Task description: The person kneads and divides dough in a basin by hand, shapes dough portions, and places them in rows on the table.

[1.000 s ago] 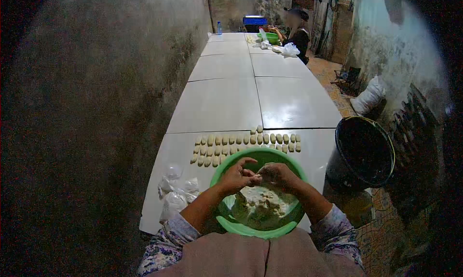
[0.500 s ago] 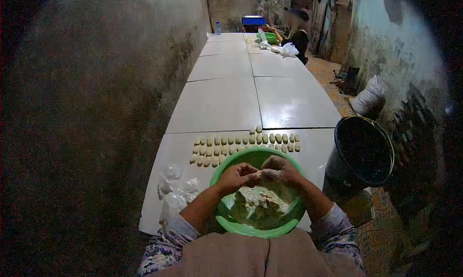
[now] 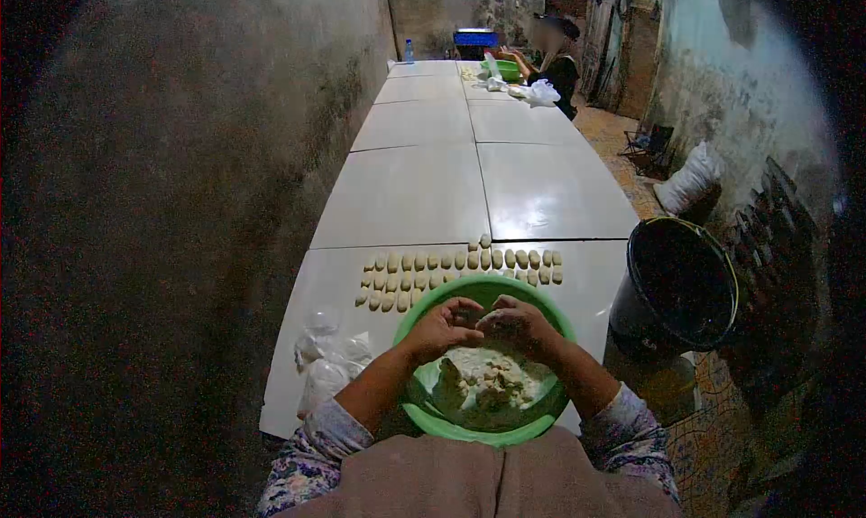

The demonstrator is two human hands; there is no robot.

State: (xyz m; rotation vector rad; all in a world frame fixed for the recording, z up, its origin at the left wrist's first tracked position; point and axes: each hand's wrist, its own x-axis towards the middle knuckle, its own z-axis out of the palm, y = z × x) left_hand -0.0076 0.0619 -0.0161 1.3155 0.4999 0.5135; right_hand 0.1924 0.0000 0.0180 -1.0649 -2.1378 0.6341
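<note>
A green basin [image 3: 483, 435] sits at the table's near end, with crumbly pale dough and flour [image 3: 492, 383] inside. Above its far half, my left hand [image 3: 446, 327] and my right hand [image 3: 520, 327] meet at the fingertips. Both have curled fingers, pinched on something small that I cannot make out between them. Beyond the basin, several small oblong dough pieces [image 3: 393, 263] lie in rows on the table; the basin and hands hide some of them. Plastic bags of white powder [image 3: 325, 374] lie left of the basin.
The long white table [image 3: 406, 189] runs away from me beside a wall. A black bucket [image 3: 678, 283] stands at the right edge. At the far end a person [image 3: 561, 71] works by another green basin [image 3: 505, 70]. A white sack [image 3: 691, 180] leans at the right wall.
My fingers have shifted and re-curled, the hands staying together over the basin. The far person's hands have moved slightly.
</note>
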